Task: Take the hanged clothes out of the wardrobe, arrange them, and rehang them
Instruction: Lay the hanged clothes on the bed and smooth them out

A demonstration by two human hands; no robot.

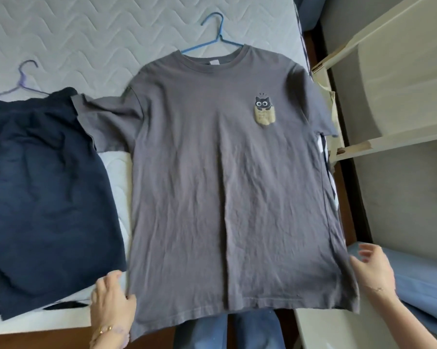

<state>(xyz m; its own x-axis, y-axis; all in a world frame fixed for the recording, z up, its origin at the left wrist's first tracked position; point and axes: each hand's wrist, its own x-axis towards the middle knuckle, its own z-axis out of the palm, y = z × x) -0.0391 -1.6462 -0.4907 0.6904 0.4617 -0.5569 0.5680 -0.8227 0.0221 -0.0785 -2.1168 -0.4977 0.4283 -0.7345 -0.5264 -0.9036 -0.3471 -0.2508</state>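
No legible text; tiny marks on cat-pocket print [263,114] of grey T-shirt [225,197] too blurred.

1. Mattress [86,34]: grey, quilted in wavy stitching; fills the far left of the bed.
2. White quilted pad [114,172]: lies over the bed's near half.
3. Brown wood strip [36,336]: runs along the bed's near edge.
4. Cream wooden frame [388,142]: beyond the bed's right edge; two slanted rails, paint chipped at the joints.
5. Blue bedding [413,285]: off the near right corner.
6. Blue jeans [212,333]: at the near edge, centre.
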